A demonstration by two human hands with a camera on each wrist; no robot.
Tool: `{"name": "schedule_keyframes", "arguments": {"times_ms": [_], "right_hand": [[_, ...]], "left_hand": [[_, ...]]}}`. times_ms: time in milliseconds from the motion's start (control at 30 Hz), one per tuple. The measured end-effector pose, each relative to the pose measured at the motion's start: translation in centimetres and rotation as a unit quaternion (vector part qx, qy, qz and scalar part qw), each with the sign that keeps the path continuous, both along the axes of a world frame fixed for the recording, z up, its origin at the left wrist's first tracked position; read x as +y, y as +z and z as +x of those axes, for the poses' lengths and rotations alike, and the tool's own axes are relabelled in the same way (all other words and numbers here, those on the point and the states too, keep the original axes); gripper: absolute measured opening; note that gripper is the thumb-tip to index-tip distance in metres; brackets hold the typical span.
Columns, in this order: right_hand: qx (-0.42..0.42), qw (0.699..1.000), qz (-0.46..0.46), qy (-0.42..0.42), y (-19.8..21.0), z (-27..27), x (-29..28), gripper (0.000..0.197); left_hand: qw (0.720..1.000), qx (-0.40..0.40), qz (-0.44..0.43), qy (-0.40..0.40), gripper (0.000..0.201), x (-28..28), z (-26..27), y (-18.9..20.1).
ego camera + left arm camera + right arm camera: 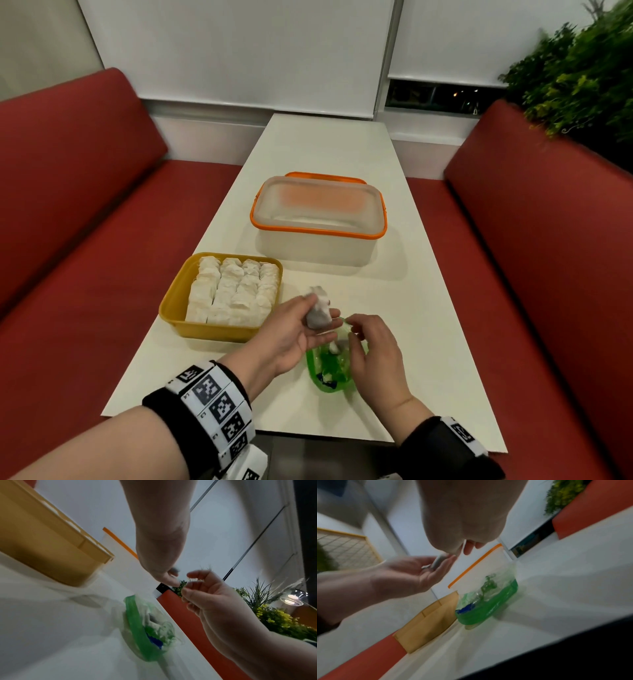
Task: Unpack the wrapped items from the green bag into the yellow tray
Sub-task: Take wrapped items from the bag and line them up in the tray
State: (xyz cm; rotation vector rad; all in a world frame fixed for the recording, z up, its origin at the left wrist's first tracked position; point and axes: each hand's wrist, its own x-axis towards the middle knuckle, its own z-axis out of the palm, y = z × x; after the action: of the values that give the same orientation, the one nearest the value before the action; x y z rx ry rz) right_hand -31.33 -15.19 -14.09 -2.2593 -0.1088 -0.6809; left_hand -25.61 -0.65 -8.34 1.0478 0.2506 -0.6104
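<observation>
From the head view, the left hand lies palm-up with a wrapped item held between thumb and fingers, above the green bag on the surface, beside the yellow tray packed with wrapped items. The left wrist view alone shows the right hand with loosely curled fingers, holding nothing.

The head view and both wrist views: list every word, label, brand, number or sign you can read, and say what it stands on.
No readable words or numbers in any view.
Black-and-white square code markers on the left wristband: patterns only; the tiny characters beside them are too small to read.
Marker on the right wristband: pattern only.
Blue patch inside the crumpled green plastic bag: blurred, unreadable.
</observation>
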Motion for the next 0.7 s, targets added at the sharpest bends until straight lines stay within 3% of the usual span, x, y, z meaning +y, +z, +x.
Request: {"name": "schedule_keyframes", "arguments": {"times_ms": [100,200,267,467,700], "right_hand": [[0.078,0.996,-0.053,-0.008,-0.5,0.4,-0.3,0.008],[0.242,0.951,-0.191,0.000,-0.2,0.7,0.3,0.024],[0.297,0.921,-0.252,-0.015,0.1,1.0,0.9,0.029],[0.349,0.893,-0.281,-0.055,0.1,1.9,2.0,0.020],[0.328,0.920,-0.204,-0.062,-0.3,2.4,1.1,0.014]], "left_hand": [[0.999,-0.002,-0.001,0.032,0.018,1.5,0.2,-0.1],[0.999,0.001,0.024,0.032,0.017,2.4,0.1,-0.5],[0.998,0.003,0.061,0.011,0.017,2.4,-0.1,-0.9],[0.992,0.041,0.109,-0.053,0.019,1.9,-1.0,-2.7],[0.990,0.049,0.113,-0.064,0.021,1.7,-0.7,-3.1]]}}
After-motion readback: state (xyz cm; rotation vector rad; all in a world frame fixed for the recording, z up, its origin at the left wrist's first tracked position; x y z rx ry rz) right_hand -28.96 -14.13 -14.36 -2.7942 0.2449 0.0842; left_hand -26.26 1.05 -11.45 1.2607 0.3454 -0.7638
